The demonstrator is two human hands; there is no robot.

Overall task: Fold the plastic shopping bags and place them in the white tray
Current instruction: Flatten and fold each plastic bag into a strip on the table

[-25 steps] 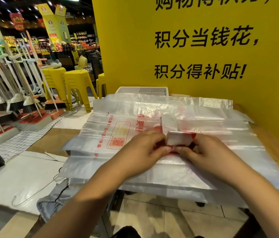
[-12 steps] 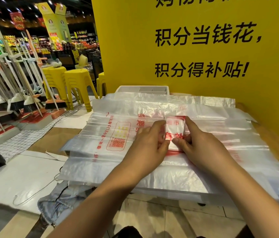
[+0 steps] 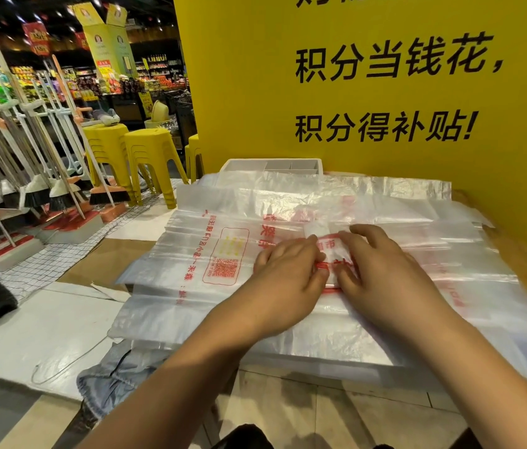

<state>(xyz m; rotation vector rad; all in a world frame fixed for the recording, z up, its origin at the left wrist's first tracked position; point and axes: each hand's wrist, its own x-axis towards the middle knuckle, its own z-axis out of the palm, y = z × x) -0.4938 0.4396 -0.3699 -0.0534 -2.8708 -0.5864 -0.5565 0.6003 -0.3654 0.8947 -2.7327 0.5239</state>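
We see a small folded bag (image 3: 332,254), white with red print, lying on top of a stack of flat plastic shopping bags (image 3: 210,286) near the middle of the desk (image 3: 521,254). The left hand (image 3: 288,273) lies with its fingers straight and close together, their tips pressed against the left side of the packet. The right hand (image 3: 382,270) spreads its fingers over the packet's right side and presses it down. Neither hand closes round it, though the picture is a little blurred here. The stack covers most of the desk and hangs over its near edge. The white tray (image 3: 275,163) stands at the far edge, towards the far left corner, its near side hidden under the bags. Behind it rises a yellow sign board (image 3: 385,124). Off the desk's left edge stand yellow stools (image 3: 148,150) and a row of brooms (image 3: 61,192).
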